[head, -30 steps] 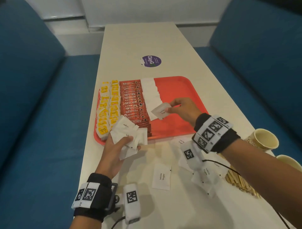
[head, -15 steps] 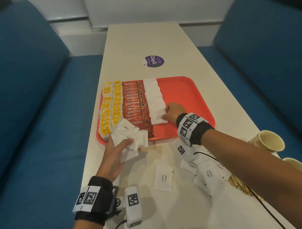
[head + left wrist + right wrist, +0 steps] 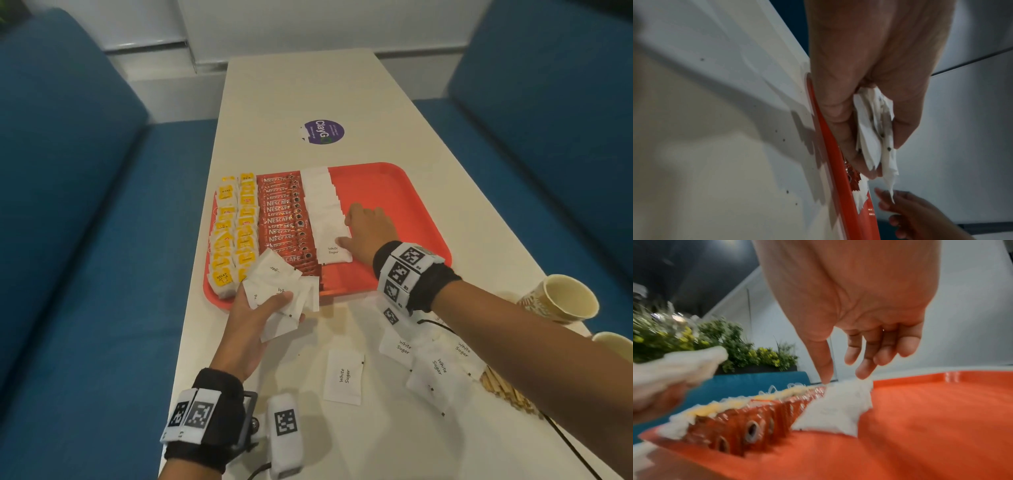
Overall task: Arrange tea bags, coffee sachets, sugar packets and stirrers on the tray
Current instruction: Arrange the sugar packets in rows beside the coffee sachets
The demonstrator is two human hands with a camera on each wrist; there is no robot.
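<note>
Three rows fill the tray point(image 3: 404, 192), the sugar row point(image 3: 323, 212) unfinished: right hand point(image 3: 368, 228) rests slack fingers on the newest packet point(image 3: 334, 251), left hand point(image 3: 255, 318) grips spares point(image 3: 277, 287); probably take one next.

Red tray point(image 3: 394, 192) – yellow tea bags point(image 3: 236, 233), red coffee sachets point(image 3: 284, 222), white sugar packets point(image 3: 323, 212) in adjacent columns.

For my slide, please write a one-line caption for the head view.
Right hand aligns white sugar packets on the red tray; left hand holds spares.
</note>
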